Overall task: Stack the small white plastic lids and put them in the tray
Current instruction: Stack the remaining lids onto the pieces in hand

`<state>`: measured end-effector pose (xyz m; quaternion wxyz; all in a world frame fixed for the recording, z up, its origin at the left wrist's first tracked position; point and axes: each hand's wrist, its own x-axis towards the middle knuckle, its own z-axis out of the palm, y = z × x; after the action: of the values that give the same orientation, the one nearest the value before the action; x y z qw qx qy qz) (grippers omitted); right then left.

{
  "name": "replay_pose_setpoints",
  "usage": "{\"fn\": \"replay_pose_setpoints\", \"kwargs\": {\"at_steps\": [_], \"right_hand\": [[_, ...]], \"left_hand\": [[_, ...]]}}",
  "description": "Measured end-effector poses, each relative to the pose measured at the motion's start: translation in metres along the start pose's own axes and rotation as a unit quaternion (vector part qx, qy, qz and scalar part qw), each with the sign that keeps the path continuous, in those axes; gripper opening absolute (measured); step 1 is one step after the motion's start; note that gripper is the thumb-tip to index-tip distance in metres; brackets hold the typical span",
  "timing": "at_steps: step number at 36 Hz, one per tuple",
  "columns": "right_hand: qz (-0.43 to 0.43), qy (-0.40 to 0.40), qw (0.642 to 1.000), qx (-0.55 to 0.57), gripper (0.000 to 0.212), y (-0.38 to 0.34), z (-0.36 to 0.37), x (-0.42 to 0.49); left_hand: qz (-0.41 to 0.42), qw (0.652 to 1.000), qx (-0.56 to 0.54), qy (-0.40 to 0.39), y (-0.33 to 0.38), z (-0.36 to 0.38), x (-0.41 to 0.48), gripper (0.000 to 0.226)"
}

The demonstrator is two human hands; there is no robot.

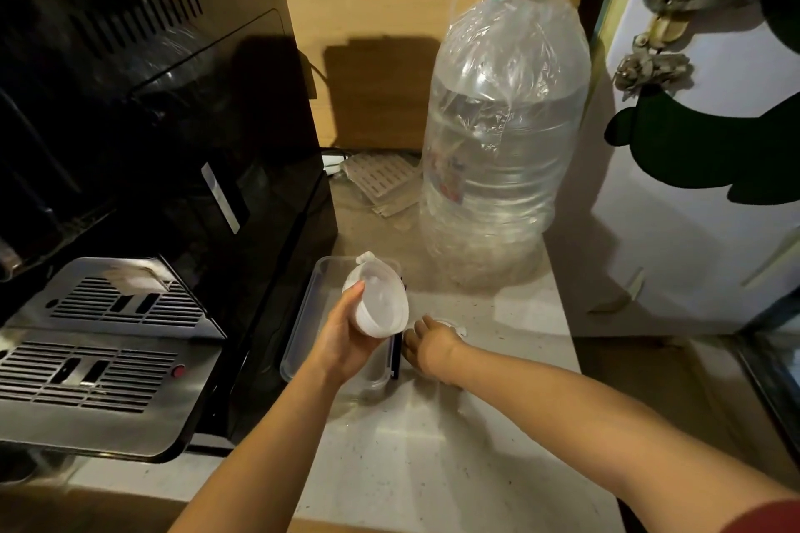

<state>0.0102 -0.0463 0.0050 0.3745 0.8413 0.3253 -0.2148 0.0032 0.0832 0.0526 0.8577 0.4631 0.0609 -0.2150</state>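
My left hand (346,338) grips a stack of small round white plastic lids (381,301), tilted so the hollow side faces me, above the clear rectangular tray (303,316). My right hand (428,344) lies palm down on the counter just right of the tray, its fingers over another white lid (454,325) of which only the far rim shows. Whether the fingers grip that lid I cannot tell. The tray's right side is partly hidden by my left hand.
A black coffee machine (151,143) with metal drip grates (99,376) stands close on the left. A large clear water bottle (506,134) with a green cap stands behind the tray. A white fridge door (692,208) bounds the right. The pale counter (433,467) extends toward me.
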Motion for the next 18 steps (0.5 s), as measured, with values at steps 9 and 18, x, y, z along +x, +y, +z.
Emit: {"fn": "replay_pose_setpoints", "kwargs": {"at_steps": [9,18], "right_hand": [[0.066,0.1,0.984,0.133,0.054,0.046,0.006,-0.038],[0.18,0.259,0.855,0.412,0.089,0.105,-0.009,-0.079]], "left_hand": [[-0.003,1.0,-0.004,-0.02,0.003,0.0,0.01,0.05],[0.0,0.999,-0.037,0.003,0.005,0.021,0.021,0.033]]}}
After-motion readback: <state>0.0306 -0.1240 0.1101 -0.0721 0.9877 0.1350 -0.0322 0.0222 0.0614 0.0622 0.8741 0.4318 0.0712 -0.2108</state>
